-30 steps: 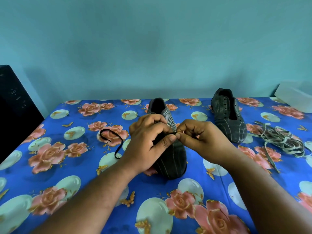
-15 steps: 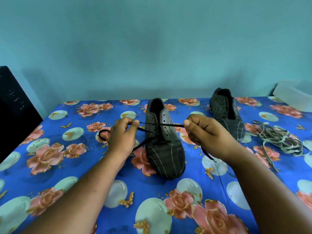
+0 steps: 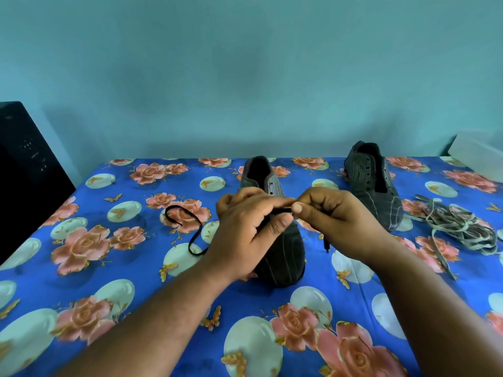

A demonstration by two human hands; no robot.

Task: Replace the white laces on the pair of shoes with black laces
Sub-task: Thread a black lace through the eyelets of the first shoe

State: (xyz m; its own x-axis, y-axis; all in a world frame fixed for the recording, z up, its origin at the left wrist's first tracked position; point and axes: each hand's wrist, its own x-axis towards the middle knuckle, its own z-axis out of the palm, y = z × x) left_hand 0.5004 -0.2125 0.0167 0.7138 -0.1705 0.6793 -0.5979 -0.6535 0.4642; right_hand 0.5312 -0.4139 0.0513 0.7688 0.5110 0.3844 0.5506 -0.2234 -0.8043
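Both hands (image 3: 246,227) (image 3: 330,217) pinching black lace (image 3: 281,211), over shoe (image 3: 283,254)

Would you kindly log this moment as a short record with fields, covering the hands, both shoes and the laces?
left hand: pinches the black lace over the near shoe
right hand: pinches the same lace, fingertips meeting the left's
far shoe: unlaced, eyelets bare
white laces: loose pile right of the far shoe
surface: floral cloth
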